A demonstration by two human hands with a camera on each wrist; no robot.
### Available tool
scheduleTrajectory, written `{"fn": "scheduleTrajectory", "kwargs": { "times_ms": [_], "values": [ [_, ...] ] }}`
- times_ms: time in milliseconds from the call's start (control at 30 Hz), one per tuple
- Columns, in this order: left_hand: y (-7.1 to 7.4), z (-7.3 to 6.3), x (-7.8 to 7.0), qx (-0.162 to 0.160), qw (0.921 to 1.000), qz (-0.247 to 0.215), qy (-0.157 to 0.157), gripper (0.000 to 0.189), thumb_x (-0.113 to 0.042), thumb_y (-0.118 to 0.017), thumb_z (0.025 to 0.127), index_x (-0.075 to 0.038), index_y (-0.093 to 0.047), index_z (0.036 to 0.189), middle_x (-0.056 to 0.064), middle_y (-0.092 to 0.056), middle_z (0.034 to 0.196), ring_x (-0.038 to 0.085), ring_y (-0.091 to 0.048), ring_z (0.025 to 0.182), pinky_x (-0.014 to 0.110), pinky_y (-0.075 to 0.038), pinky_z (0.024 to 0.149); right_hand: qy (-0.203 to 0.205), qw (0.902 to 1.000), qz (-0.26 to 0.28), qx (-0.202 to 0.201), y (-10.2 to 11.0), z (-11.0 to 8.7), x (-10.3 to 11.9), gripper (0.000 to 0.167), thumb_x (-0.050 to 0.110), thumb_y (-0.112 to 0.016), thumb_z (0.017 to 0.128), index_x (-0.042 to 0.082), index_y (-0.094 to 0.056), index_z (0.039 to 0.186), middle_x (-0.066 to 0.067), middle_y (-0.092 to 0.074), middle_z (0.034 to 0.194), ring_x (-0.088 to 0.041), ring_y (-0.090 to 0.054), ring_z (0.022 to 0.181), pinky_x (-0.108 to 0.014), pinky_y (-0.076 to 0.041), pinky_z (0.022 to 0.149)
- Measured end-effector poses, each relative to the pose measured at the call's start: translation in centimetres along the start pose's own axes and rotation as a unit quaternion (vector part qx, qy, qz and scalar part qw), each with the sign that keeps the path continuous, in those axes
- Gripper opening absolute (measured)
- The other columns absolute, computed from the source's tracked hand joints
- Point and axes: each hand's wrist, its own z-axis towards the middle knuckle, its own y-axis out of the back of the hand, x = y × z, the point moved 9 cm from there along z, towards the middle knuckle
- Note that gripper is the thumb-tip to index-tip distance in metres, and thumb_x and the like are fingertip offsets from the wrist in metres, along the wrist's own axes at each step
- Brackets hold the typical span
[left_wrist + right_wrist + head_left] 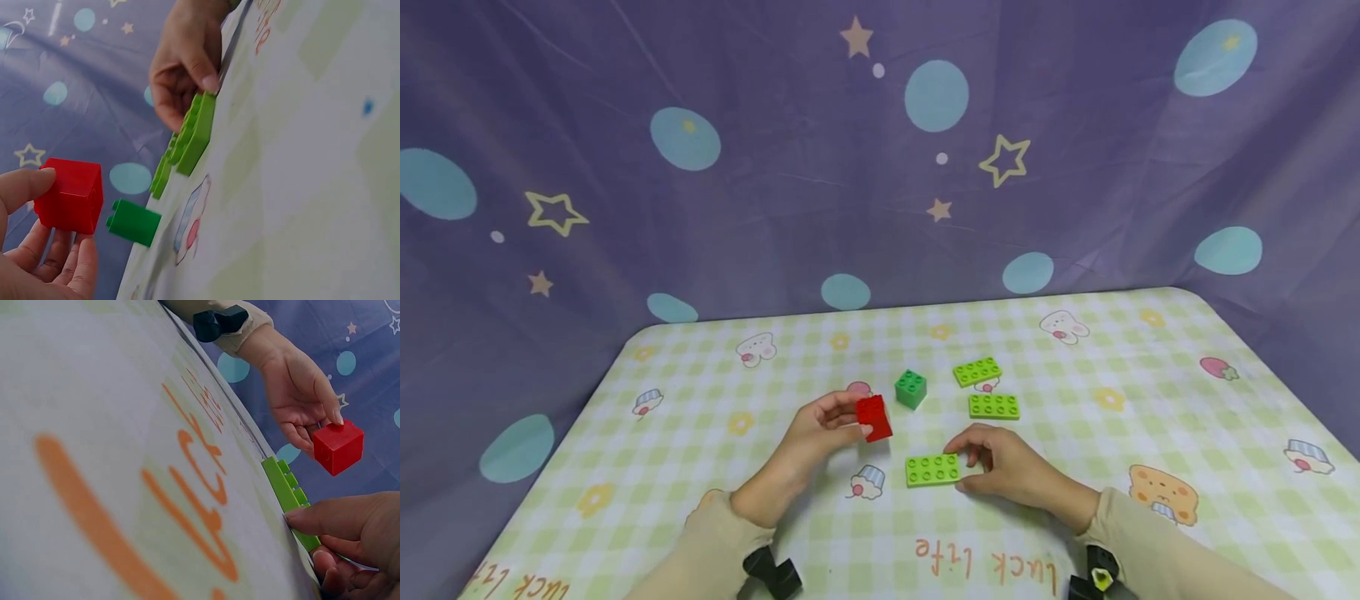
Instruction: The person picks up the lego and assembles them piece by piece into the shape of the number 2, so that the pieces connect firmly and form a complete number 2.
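My left hand [822,427] pinches a red toy brick [874,418] between thumb and fingers, raised over the table. In the left wrist view the thumb lies on one side of the red brick [70,195], the fingers beneath it. Thumb and fingers of my right hand [1009,467] grip the right end of a light green eight-stud brick [932,470], low over the cloth with its studs up. The right wrist view shows the thumb on the long edge of that light green brick [284,487]. A darker green four-stud brick [911,389] stands beyond the red one.
Two more light green flat bricks lie at the back right, one farther [977,372] and one nearer [994,407]. A checked, printed tablecloth [700,450] covers the table. Behind its far edge hangs a purple curtain [775,217] with stars and blue ovals.
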Motion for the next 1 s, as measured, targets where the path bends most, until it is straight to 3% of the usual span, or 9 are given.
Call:
{"fn": "scheduleTrajectory", "kwargs": {
  "times_ms": [367, 567, 1000],
  "values": [
    [-3.0, -1.2, 1.7, 0.063, 0.9979, 0.007, 0.011, 0.041, 0.000, -0.071, 0.076, 0.004, -0.059, 0.115, 0.006, -0.066, 0.106, 0.020, -0.060, 0.098, 0.026, -0.048, 0.085, -0.004, 1.0000, -0.005, -0.003, 0.1, 0.0, 0.0, 0.031, 0.010, -0.078, 0.075, 0.010, -0.067, 0.104, -0.001, -0.058, 0.085, -0.012, -0.051, 0.070, -0.021, -0.044, 0.057],
    [-4.3, -1.5, 1.9, 0.088, 0.9961, 0.012, 0.006, 0.040, -0.001, -0.072, 0.077, 0.004, -0.060, 0.114, 0.007, -0.065, 0.107, 0.021, -0.060, 0.099, 0.027, -0.047, 0.087, 0.005, 1.0000, -0.004, -0.007, 0.3, 0.0, 0.3, 0.032, 0.010, -0.079, 0.075, 0.008, -0.067, 0.104, -0.002, -0.058, 0.084, -0.012, -0.050, 0.069, -0.021, -0.044, 0.056],
    [-5.7, -2.0, 2.3, 0.088, 0.9958, -0.016, 0.019, 0.040, 0.001, -0.072, 0.076, 0.006, -0.060, 0.113, 0.006, -0.067, 0.104, 0.018, -0.060, 0.093, 0.024, -0.049, 0.079, 0.005, 0.9998, -0.018, -0.004, 0.1, 0.1, 0.1, 0.031, 0.009, -0.078, 0.076, 0.010, -0.067, 0.104, 0.001, -0.059, 0.088, -0.011, -0.051, 0.070, -0.022, -0.045, 0.057]
  ]
}}
